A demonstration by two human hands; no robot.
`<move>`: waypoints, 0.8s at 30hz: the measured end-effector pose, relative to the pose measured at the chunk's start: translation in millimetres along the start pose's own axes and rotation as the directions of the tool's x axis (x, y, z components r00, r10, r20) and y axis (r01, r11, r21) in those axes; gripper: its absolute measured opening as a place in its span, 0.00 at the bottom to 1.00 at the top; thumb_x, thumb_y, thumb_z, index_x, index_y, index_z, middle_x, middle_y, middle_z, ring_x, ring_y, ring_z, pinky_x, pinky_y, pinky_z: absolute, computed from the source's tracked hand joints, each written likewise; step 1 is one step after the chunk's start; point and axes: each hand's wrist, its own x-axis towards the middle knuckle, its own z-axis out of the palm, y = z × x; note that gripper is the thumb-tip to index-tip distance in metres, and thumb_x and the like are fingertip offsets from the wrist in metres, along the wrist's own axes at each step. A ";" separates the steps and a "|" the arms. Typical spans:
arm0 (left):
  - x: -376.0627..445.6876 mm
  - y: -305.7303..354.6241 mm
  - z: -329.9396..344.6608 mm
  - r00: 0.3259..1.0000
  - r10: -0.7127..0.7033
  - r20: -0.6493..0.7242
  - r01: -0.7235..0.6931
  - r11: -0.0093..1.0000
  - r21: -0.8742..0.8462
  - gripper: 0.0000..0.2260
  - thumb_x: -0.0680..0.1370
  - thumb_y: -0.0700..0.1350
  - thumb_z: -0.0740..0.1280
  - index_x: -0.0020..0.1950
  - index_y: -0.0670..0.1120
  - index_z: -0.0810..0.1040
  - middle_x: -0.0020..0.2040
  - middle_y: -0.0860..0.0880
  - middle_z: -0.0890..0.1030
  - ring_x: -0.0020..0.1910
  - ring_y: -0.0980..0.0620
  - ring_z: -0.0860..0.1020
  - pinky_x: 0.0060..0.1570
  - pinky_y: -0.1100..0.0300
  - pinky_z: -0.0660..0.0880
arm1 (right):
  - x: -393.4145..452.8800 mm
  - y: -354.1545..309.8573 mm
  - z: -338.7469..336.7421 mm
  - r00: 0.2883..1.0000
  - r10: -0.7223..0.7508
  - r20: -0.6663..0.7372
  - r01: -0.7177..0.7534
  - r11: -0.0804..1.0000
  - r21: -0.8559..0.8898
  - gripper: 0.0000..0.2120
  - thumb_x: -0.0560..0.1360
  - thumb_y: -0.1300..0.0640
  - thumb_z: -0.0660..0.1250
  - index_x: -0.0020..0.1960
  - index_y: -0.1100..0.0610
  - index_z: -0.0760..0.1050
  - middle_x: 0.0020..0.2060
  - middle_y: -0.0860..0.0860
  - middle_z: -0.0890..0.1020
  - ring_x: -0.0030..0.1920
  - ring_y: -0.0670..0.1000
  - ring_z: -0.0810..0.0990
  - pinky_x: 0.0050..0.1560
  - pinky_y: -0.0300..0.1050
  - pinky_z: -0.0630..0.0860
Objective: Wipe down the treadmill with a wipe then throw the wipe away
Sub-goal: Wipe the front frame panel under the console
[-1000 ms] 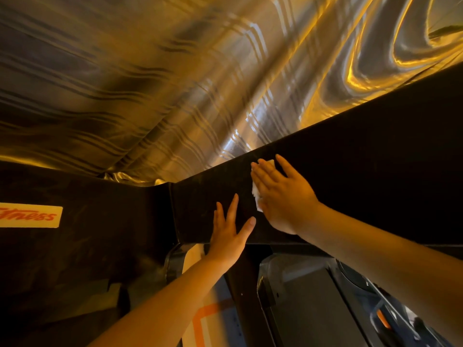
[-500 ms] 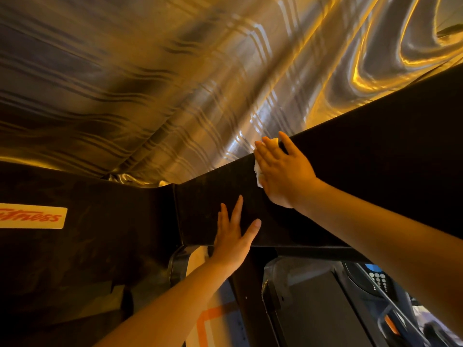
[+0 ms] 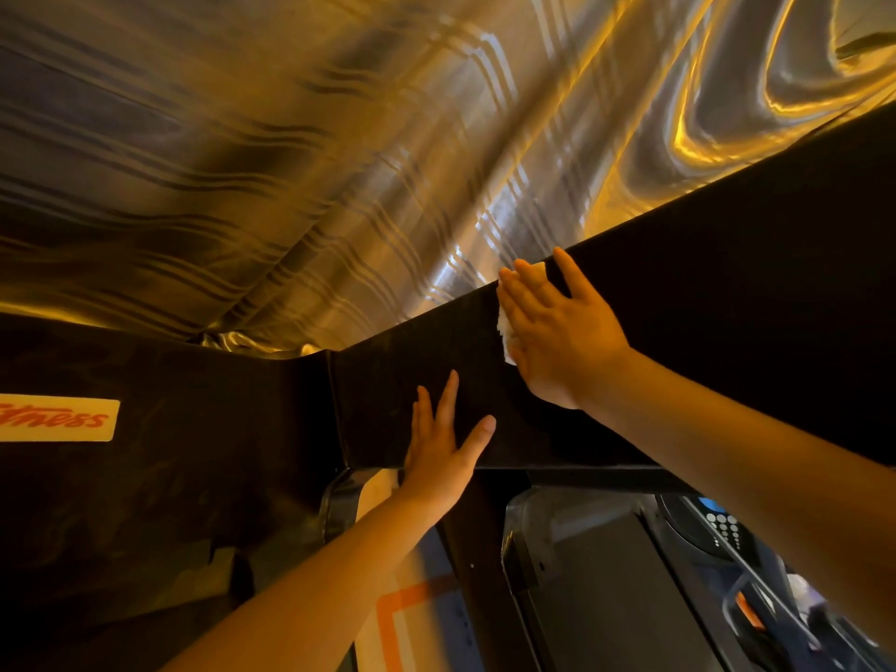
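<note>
Head view shows the right hand (image 3: 557, 332) flat on the black treadmill panel (image 3: 727, 308), fingers straight and reaching the panel's top edge, pressing a white wipe (image 3: 504, 332) against it. The wipe peeks out at the fingertips and beside the palm. The left hand (image 3: 443, 448) lies open near the panel's lower edge, fingers spread, holding nothing. A label (image 3: 56, 419) with red lettering sits at far left.

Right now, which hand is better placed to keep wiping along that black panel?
Right. The right hand already presses the wipe flat against the black panel, near its top edge. The left hand lies bare and flat lower down, with no wipe under it.
</note>
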 end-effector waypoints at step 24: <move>7.2 -7.3 -21.0 0.996 -0.070 0.054 0.068 0.997 0.042 0.30 0.82 0.60 0.58 0.79 0.64 0.45 0.81 0.47 0.39 0.80 0.41 0.44 0.75 0.36 0.55 | -36.7 -51.6 10.7 0.992 -0.120 -0.025 0.121 0.993 0.020 0.34 0.84 0.42 0.45 0.80 0.60 0.37 0.79 0.59 0.38 0.78 0.60 0.34 0.75 0.62 0.34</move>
